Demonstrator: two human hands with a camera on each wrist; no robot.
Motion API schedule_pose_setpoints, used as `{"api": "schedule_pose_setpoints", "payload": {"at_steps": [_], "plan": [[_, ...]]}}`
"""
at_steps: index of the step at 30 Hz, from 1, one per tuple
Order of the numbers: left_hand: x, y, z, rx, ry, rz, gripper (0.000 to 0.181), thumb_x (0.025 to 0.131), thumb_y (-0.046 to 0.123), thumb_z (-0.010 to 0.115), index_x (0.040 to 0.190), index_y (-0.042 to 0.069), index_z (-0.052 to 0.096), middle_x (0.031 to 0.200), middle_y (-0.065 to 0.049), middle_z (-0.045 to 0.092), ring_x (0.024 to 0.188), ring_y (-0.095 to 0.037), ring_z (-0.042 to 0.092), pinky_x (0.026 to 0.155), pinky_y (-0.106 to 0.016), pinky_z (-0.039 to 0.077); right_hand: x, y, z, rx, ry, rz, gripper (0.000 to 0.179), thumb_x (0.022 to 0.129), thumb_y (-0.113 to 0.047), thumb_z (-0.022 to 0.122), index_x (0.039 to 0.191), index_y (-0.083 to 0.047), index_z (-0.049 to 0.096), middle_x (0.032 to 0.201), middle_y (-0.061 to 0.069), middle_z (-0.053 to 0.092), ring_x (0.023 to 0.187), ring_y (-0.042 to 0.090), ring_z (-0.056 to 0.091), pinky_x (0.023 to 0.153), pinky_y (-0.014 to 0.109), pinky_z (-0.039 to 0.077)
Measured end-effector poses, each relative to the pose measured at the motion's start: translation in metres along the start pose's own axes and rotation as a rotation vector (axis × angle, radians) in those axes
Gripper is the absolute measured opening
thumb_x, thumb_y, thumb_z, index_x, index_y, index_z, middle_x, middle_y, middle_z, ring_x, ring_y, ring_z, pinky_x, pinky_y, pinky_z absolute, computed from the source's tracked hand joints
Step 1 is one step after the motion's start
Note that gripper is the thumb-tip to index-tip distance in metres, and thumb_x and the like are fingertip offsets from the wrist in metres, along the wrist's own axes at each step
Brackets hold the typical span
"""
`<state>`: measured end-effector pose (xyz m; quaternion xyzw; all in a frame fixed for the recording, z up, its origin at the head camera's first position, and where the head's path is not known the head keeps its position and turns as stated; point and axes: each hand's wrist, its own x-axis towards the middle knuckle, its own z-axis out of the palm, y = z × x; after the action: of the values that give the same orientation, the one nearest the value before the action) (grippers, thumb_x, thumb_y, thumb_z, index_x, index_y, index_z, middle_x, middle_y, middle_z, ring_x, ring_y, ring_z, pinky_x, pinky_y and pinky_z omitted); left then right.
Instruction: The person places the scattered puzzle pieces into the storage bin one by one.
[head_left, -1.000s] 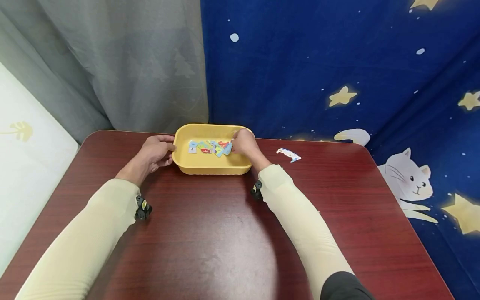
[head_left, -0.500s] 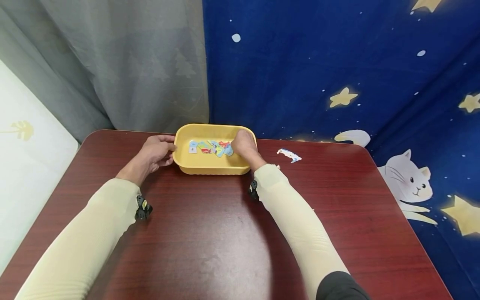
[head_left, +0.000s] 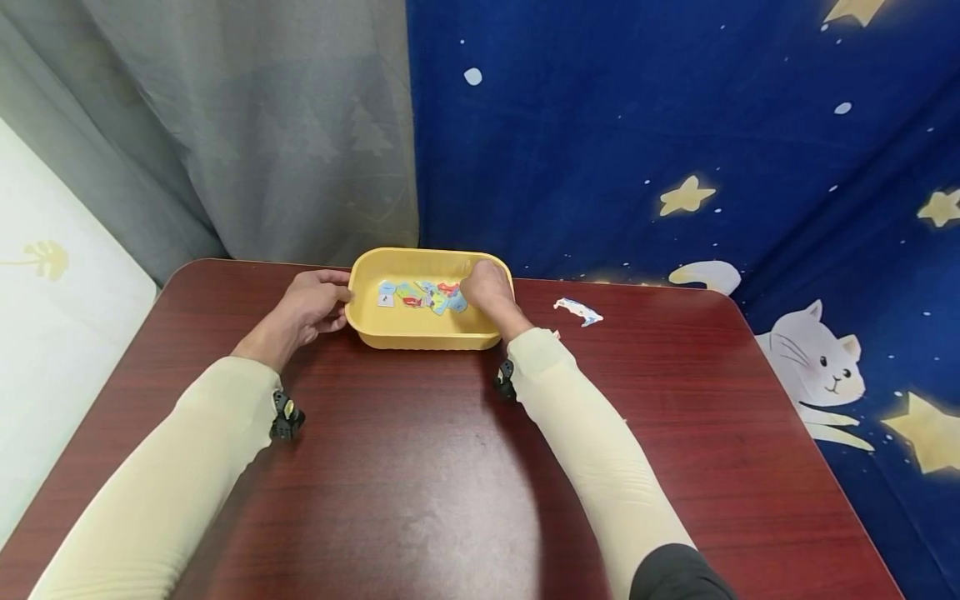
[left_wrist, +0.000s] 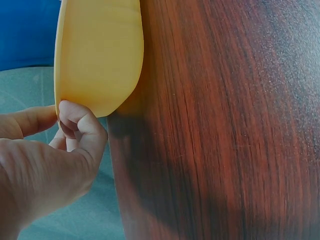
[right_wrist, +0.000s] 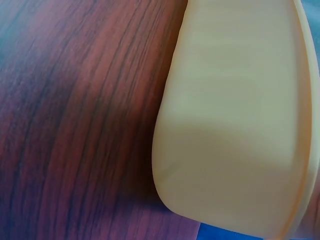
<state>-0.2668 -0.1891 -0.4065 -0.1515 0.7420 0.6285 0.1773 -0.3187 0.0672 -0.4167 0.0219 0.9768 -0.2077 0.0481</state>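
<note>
A yellow plastic tub [head_left: 426,342] stands near the table's back edge. Several colourful flat pieces [head_left: 411,297], cut in irregular shapes, lie on its floor. My left hand [head_left: 307,304] is at the tub's left end. In the left wrist view its thumb and fingers [left_wrist: 75,112] pinch the rim. My right hand [head_left: 489,290] reaches inside the tub at its right end, beside the pieces. Its fingertips are hidden in the head view, so I cannot see whether they hold anything. The right wrist view shows mostly the tub's outer wall [right_wrist: 225,125].
One white and blue cut-out piece [head_left: 578,312] lies on the dark red wooden table [head_left: 420,467], right of the tub. Behind the table hang a grey curtain [head_left: 300,125] and a blue one with stars [head_left: 555,150]. A pale wall [head_left: 60,333] is at the left.
My right hand has shifted slightly inside the tub, and its wrist has moved a little left. The left hand, the tub and the loose piece look almost unchanged.
</note>
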Motion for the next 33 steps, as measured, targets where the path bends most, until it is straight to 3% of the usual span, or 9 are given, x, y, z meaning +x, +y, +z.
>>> {"api": "schedule_pose_setpoints", "payload": {"at_steps": [16,25,27,29,33], "plan": [[0.000,0.000,0.000,0.000,0.004,0.006,0.046,0.098,0.009,0.050,0.143,0.006,0.041,0.083,-0.006,0.053,0.057,-0.008,0.051,0.051,-0.020,0.051,0.002,0.001,-0.002,0.054,-0.021,-0.017,0.033,0.085,-0.008,0.052,0.055,-0.016,0.042,0.061,-0.001,0.040,0.061,0.017,0.043,0.051,0.025,0.034],[0.000,0.000,0.001,0.010,0.008,0.001,0.046,0.098,0.010,0.050,0.143,0.006,0.041,0.085,-0.006,0.052,0.058,-0.008,0.051,0.052,-0.020,0.051,-0.002,0.002,-0.017,0.130,0.014,0.016,0.039,0.094,-0.021,0.052,0.057,-0.012,0.043,0.058,0.000,0.038,0.063,0.020,0.045,0.054,0.028,0.036],[-0.001,0.000,0.000,0.012,0.012,0.001,0.046,0.098,0.010,0.049,0.143,0.006,0.041,0.085,-0.007,0.052,0.058,-0.008,0.051,0.052,-0.020,0.051,-0.002,0.003,-0.024,0.168,0.019,0.031,0.031,0.093,-0.021,0.052,0.064,-0.011,0.053,0.062,0.001,0.047,0.065,0.019,0.049,0.055,0.027,0.039],[-0.002,0.000,0.000,0.015,0.017,0.001,0.045,0.098,0.010,0.049,0.142,0.006,0.041,0.085,-0.007,0.053,0.058,-0.008,0.051,0.052,-0.020,0.051,-0.002,0.005,-0.030,0.228,0.017,0.054,0.019,0.091,-0.017,0.053,0.080,-0.008,0.066,0.074,0.003,0.059,0.068,0.017,0.056,0.058,0.023,0.045],[-0.002,-0.001,0.000,0.012,0.011,0.003,0.046,0.098,0.009,0.049,0.143,0.006,0.041,0.087,-0.008,0.053,0.059,-0.009,0.051,0.052,-0.020,0.051,-0.001,0.013,-0.042,0.397,0.012,0.119,0.032,0.091,-0.012,0.052,0.119,-0.006,0.066,0.104,0.009,0.069,0.079,0.015,0.068,0.065,0.022,0.056]]}}
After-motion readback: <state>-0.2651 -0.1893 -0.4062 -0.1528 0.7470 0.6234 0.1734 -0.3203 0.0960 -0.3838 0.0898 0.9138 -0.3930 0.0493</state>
